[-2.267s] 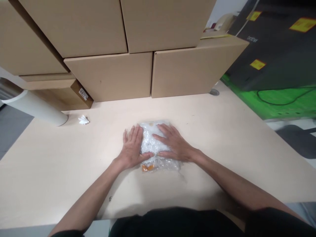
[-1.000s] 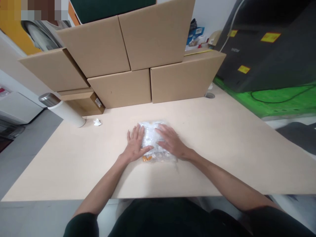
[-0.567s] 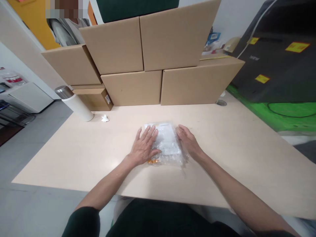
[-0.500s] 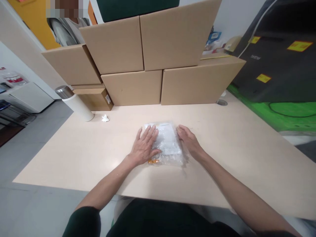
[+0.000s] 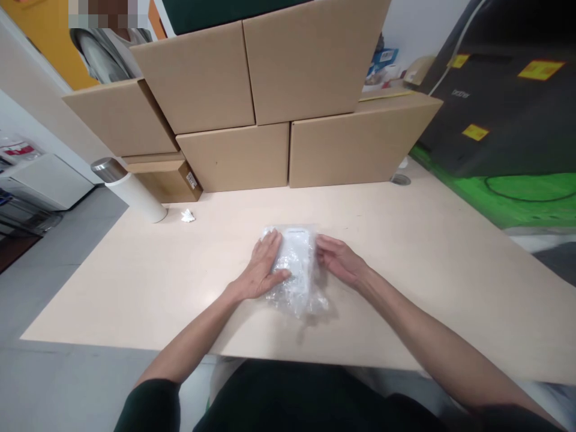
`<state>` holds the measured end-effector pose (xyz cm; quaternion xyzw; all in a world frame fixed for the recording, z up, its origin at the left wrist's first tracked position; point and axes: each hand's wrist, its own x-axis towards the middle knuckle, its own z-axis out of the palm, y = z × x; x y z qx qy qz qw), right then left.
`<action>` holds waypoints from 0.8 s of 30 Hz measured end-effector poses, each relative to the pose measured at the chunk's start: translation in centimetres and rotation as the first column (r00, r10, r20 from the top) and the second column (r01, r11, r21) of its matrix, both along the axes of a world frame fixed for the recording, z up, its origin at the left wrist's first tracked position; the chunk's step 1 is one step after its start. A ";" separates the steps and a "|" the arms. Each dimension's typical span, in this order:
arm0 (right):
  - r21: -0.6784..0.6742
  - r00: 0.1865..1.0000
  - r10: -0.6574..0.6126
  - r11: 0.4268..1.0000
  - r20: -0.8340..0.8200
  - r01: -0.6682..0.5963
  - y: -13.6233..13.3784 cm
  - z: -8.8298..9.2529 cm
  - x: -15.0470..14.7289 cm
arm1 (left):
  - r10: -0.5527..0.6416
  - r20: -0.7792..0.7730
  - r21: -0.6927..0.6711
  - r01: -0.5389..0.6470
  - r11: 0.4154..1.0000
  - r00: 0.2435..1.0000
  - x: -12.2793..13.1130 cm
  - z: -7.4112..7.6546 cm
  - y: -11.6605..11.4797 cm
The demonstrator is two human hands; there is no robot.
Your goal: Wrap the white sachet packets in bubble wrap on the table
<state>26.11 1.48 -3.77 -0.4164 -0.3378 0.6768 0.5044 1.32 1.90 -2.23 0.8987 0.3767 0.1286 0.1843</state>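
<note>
A clear plastic bag point(image 5: 294, 264) with flat white contents lies on the light wooden table point(image 5: 148, 288), its loose, crinkled end toward me. My left hand point(image 5: 260, 269) rests on the bag's left side, palm down, fingers stretched forward and thumb spread across the plastic. At the right edge, my right hand point(image 5: 338, 259) has its fingers curled and pinched on the plastic. The fingertips there are partly hidden. That side of the bag looks slightly raised and bent inward.
Cardboard boxes point(image 5: 231, 159) are stacked along the table's back. A white bottle with a steel cap point(image 5: 137, 195) and a crumpled white scrap point(image 5: 188, 215) stand and lie at the left. Behind the boxes is another person point(image 5: 105, 54). A large dark machine point(image 5: 499, 102) is at the right.
The bag's right side has been drawn inward and up, and its near end has crumpled. My right hand has shifted slightly left with it. The orange patch near my left thumb is hidden.
</note>
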 end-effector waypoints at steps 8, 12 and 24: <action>0.054 0.999 -0.001 0.999 0.047 -0.001 -0.4 0.6 -0.4 | 0.007 -0.068 -0.002 -0.007 1.000 0.998 1.0 0.7 -1.3; 0.092 0.983 -0.025 0.996 0.184 0.008 -0.2 -0.2 -0.1 | 0.028 -0.047 0.073 -0.024 0.997 0.999 1.2 0.3 -1.2; 0.595 0.694 -0.273 0.755 0.667 -0.276 -0.6 -0.1 0.9 | 0.123 0.432 -0.110 -0.083 0.990 0.894 -0.6 2.7 0.4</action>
